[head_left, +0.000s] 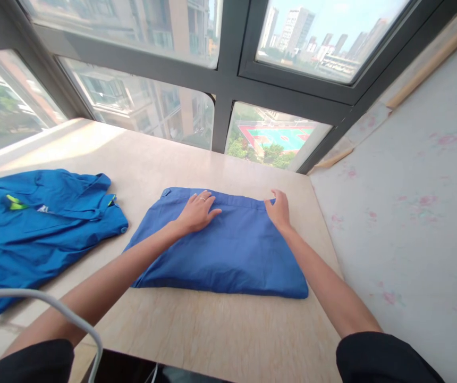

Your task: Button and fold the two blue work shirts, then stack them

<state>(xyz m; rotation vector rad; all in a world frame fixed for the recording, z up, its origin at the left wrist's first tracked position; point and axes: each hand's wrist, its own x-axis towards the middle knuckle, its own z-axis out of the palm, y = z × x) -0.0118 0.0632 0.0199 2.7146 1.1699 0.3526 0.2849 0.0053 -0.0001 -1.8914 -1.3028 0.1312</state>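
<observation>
A folded blue garment (pixel 228 250) lies on the light wooden tabletop (pixel 196 324) in front of me. My left hand (pixel 197 211) rests flat on its far edge, fingers spread, a ring on one finger. My right hand (pixel 278 208) presses on the garment's far right corner with its fingers curled down onto the cloth. Both forearms reach across the table from black sleeves.
A second, brighter blue garment (pixel 37 229) with a green mark lies spread at the left of the table. A white cable (pixel 73 319) arcs across the near left. Large windows (pixel 220 80) run along the far edge. A pale flowered sheet (pixel 420 202) covers the surface at right.
</observation>
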